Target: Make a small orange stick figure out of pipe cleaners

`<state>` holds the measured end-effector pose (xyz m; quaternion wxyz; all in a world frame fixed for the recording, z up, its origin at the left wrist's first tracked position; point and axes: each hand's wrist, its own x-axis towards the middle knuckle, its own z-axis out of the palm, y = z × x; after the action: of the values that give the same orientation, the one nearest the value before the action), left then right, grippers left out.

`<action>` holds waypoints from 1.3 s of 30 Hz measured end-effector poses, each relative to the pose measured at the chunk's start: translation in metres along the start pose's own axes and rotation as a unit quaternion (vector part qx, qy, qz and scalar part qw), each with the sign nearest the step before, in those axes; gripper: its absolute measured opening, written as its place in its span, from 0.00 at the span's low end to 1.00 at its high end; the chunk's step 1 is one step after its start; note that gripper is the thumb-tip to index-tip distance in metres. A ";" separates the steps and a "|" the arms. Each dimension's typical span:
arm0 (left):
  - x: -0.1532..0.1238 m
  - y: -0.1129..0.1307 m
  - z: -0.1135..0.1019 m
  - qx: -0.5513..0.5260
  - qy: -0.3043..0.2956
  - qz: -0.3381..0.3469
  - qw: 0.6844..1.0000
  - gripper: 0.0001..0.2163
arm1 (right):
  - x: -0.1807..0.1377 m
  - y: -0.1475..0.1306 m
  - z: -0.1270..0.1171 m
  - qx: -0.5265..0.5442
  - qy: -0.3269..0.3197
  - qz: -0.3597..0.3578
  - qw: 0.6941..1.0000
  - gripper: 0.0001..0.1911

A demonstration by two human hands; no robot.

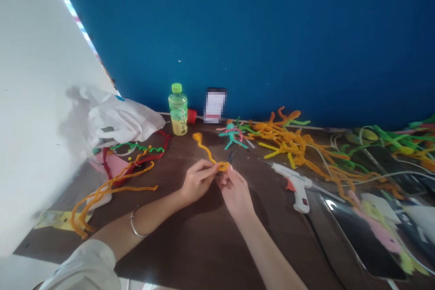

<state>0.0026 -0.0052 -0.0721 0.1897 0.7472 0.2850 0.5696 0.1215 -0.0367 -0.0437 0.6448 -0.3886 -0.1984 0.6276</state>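
Head view looks down on a brown surface (pixel 190 244), where the left hand (pixel 200 181) and the right hand (pixel 238 194) come together near the middle. Both hands pinch a fuzzy orange stick (pixel 205 148) with their fingertips. It makes a little loop between them, and its long tail goes up to a round bump. Past the hands is a small blue-green figure (pixel 231 137). A bottle (pixel 178 112) with a green cap stands behind, to the left. A white glue gun (pixel 299 186) lies to the right, near a big orange fuzzy pile (pixel 295 142).
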 end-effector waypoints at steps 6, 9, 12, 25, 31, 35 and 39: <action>0.001 0.001 -0.001 0.017 -0.010 0.035 0.999 0.13 | 0.002 0.002 -0.001 0.027 0.005 0.017 0.999 0.14; 0.000 0.000 0.000 0.016 -0.013 0.045 0.999 0.14 | 0.002 0.001 0.000 0.072 0.003 0.061 0.996 0.14; 0.000 0.000 0.000 0.015 -0.015 0.053 0.998 0.15 | 0.003 0.001 0.000 0.097 -0.015 0.083 0.992 0.15; 0.002 0.000 -0.001 0.001 -0.040 0.087 0.995 0.18 | 0.003 0.003 0.001 0.058 -0.021 0.058 0.996 0.17; -0.005 -0.009 0.000 0.013 -0.046 0.087 0.995 0.18 | 0.005 0.005 0.001 0.060 0.009 0.078 0.995 0.18; -0.001 -0.004 -0.001 0.000 -0.044 0.057 0.997 0.14 | 0.005 0.002 0.001 0.060 0.000 0.088 0.994 0.17; 0.006 0.000 -0.001 -0.095 -0.004 -0.124 0.988 0.09 | 0.007 -0.009 -0.008 -0.023 0.027 -0.031 0.999 0.13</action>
<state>0.0029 -0.0012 -0.0673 0.3304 0.6867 0.3193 0.5634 0.1338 -0.0308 -0.0438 0.6599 -0.4140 -0.2072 0.5918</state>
